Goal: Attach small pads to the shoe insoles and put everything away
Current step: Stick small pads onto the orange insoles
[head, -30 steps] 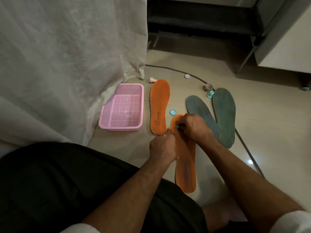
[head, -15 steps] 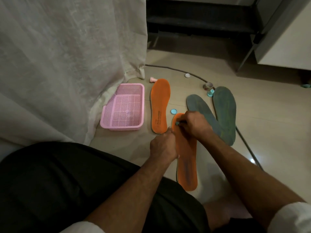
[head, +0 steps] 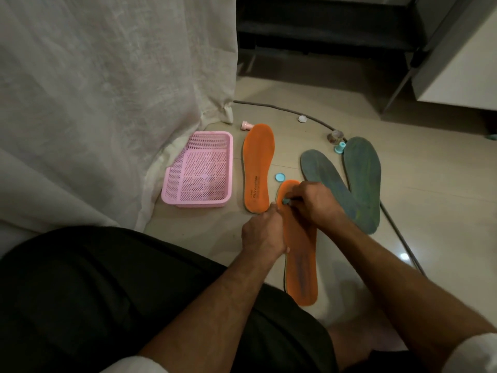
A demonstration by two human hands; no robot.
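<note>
An orange insole (head: 300,262) lies on the floor in front of my knee. My left hand (head: 262,232) grips its left edge near the toe. My right hand (head: 312,201) pinches a small teal pad (head: 285,201) against the toe end of that insole. A second orange insole (head: 257,168) lies to the left. Two grey-green insoles (head: 361,181) lie crossed at the right. A round blue pad (head: 280,176) sits on the floor between the orange insoles. An empty pink basket (head: 199,170) stands at the left.
A white curtain (head: 107,103) hangs at the left, touching the basket. A pink cap (head: 246,125), a white disc (head: 302,119), a tape roll (head: 334,136) and a teal cap (head: 340,148) lie farther back. A cable (head: 398,232) crosses the floor at the right.
Both hands stay on the near orange insole. My right hand has shifted slightly, and the teal pad shows more clearly at its fingertips.
</note>
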